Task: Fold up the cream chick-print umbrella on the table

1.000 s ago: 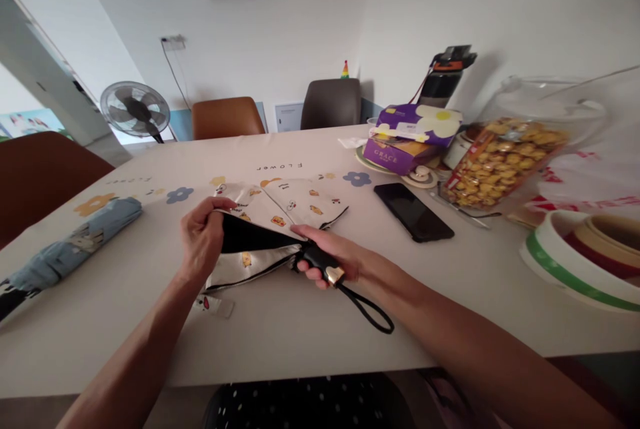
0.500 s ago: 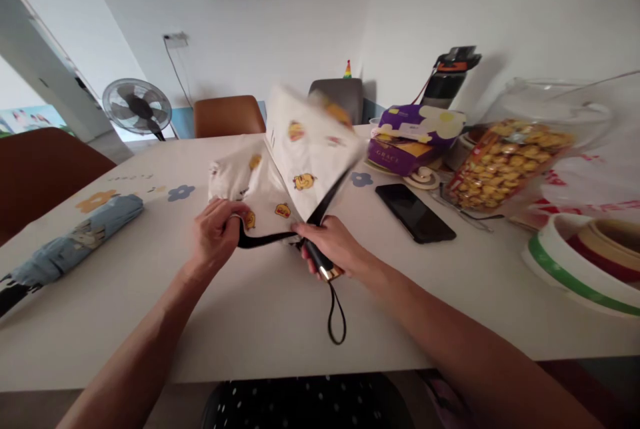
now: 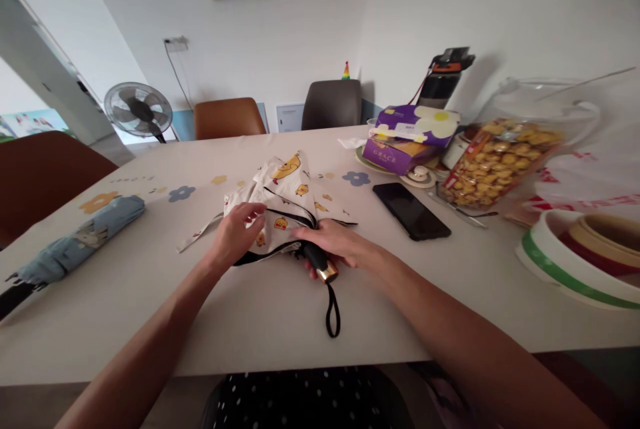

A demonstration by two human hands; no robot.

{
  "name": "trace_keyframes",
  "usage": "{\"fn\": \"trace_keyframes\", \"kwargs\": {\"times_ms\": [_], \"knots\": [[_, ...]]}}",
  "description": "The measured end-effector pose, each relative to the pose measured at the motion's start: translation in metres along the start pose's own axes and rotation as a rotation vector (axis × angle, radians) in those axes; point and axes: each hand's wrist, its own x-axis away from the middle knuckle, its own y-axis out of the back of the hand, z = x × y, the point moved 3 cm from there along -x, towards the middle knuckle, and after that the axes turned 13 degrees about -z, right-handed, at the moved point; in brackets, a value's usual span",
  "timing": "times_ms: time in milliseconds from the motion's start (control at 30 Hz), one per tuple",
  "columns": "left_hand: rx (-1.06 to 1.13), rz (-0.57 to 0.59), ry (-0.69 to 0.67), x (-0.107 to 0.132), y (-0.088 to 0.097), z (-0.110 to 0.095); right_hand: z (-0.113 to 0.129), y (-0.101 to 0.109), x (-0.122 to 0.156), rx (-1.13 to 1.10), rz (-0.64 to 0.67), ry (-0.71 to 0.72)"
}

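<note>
A folding umbrella (image 3: 287,195) with a white, duck-printed canopy and black lining lies collapsed on the table (image 3: 260,309) in front of me. My right hand (image 3: 333,242) is closed around its black handle, whose gold end cap and black wrist loop (image 3: 333,312) point toward me. My left hand (image 3: 237,235) rests on the loose canopy folds, fingers curled on the fabric. A white closing strap (image 3: 195,237) trails out to the left of the canopy.
A folded light-blue umbrella (image 3: 80,242) lies at the left. A black phone (image 3: 411,210) sits right of the canopy. Behind it are a purple box (image 3: 407,142), a jar of snacks (image 3: 500,155), and stacked tape rolls (image 3: 580,249). Chairs and a fan (image 3: 139,111) stand beyond the table.
The canopy was flipped up into the air half a second ago and now lies down on the table again, turned over. My left hand moved onto the folds; the strap now trails left.
</note>
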Motion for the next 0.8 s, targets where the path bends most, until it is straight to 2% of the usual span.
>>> {"fn": "trace_keyframes", "kwargs": {"times_ms": [67,133,233,333,400,467,533,600,633,667,733,800], "knots": [[-0.012,-0.116,0.032,-0.007,-0.001,0.006,0.001,-0.001,0.002,-0.017,0.004,-0.008],[-0.031,-0.159,0.061,-0.019,-0.002,0.011,0.002,-0.003,0.004,-0.023,0.012,-0.024],[-0.083,-0.132,0.05,-0.041,-0.004,0.012,0.004,-0.004,0.005,-0.016,0.008,-0.051],[-0.229,-0.1,-0.086,-0.06,-0.008,-0.006,0.006,-0.005,0.007,-0.03,-0.02,-0.039],[-0.339,-0.034,-0.186,-0.067,-0.016,-0.026,0.007,-0.005,0.008,-0.01,-0.046,-0.029],[-0.371,0.086,-0.258,-0.07,-0.028,-0.048,0.009,-0.004,0.01,0.024,-0.076,-0.012],[-0.274,0.246,-0.285,-0.07,-0.041,-0.066,0.01,-0.004,0.011,0.033,-0.089,0.012],[-0.135,0.338,-0.279,-0.071,-0.049,-0.078,0.01,-0.004,0.011,-0.014,-0.066,0.034],[-0.103,0.321,-0.267,-0.073,-0.051,-0.08,0.009,-0.004,0.011,-0.049,-0.038,0.039],[-0.12,0.257,-0.251,-0.077,-0.05,-0.079,0.008,-0.005,0.01,-0.086,-0.005,0.039],[-0.271,0.079,-0.198,-0.085,-0.044,-0.07,0.005,-0.006,0.006,-0.152,0.046,0.029],[-0.442,-0.003,-0.101,-0.092,-0.037,-0.054,0.002,-0.008,0.003,-0.208,0.049,0.007]]}}
